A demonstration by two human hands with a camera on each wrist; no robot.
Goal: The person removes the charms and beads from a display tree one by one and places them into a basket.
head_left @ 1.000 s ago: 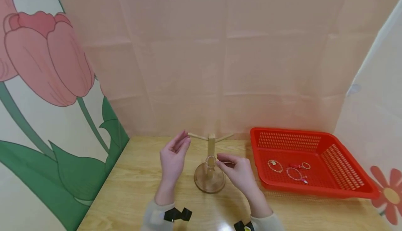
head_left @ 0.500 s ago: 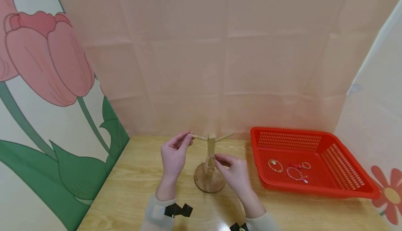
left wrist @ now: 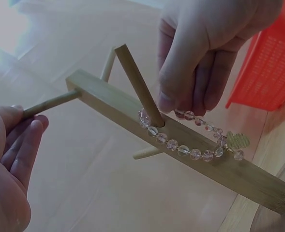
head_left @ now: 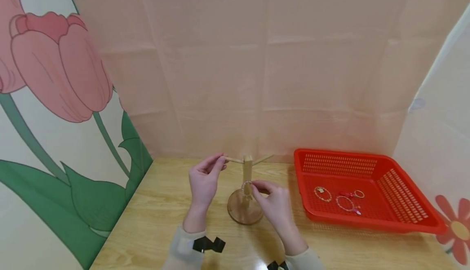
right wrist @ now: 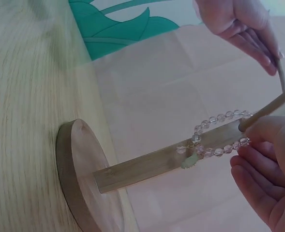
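A wooden stand (head_left: pixel 247 172) with a round base and several pegs stands upright on the table. My left hand (head_left: pixel 204 180) pinches the tip of its upper left peg (left wrist: pixel 52 103) between thumb and fingers. A bracelet (left wrist: pixel 183 151) of clear pinkish beads with a small flat charm (left wrist: pixel 237 140) hangs at a lower, front-facing peg (left wrist: pixel 138 82). In the left wrist view its loop appears to lie round that peg's base, against the post. My right hand (head_left: pixel 273 200) pinches the bracelet's edge beside the peg; the fingertips partly hide the beads there.
A red plastic basket (head_left: pixel 367 225) stands to the right of the stand. Inside lie a bracelet (head_left: pixel 322 194), a pinkish bracelet (head_left: pixel 344 203) and a small item with a ring (head_left: pixel 358 194). A plain cloth backdrop (head_left: pixel 213 78) rises behind the table (head_left: pixel 154 221).
My right hand has moved slightly left and in against the post with the bracelet. The left hand has closed its thumb and fingers on the upper left peg's tip.
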